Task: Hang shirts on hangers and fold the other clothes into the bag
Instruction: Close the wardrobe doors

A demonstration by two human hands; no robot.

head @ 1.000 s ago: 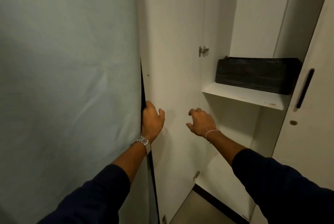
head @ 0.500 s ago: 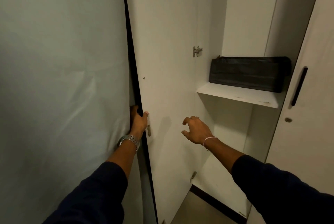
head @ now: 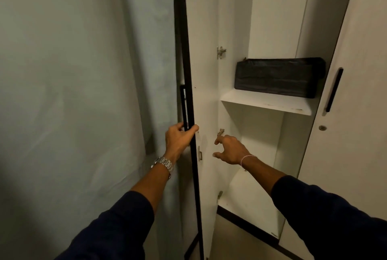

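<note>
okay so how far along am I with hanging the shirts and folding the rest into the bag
Done: nothing of the clothes work shows; no shirts or hangers are in view. In hand: your left hand grips the edge of the open wardrobe door, and your right hand reaches inside, holding nothing. A dark bag sits on the shelf, contents unseen. Left: all the hanging and folding, as far as this view shows.

Black fabric bag (head: pixel 278 77): long, low, boxy, lying lengthwise on white wardrobe shelf (head: pixel 266 101) at approx. 2 o'clock; top appears closed, contents not visible.
</note>
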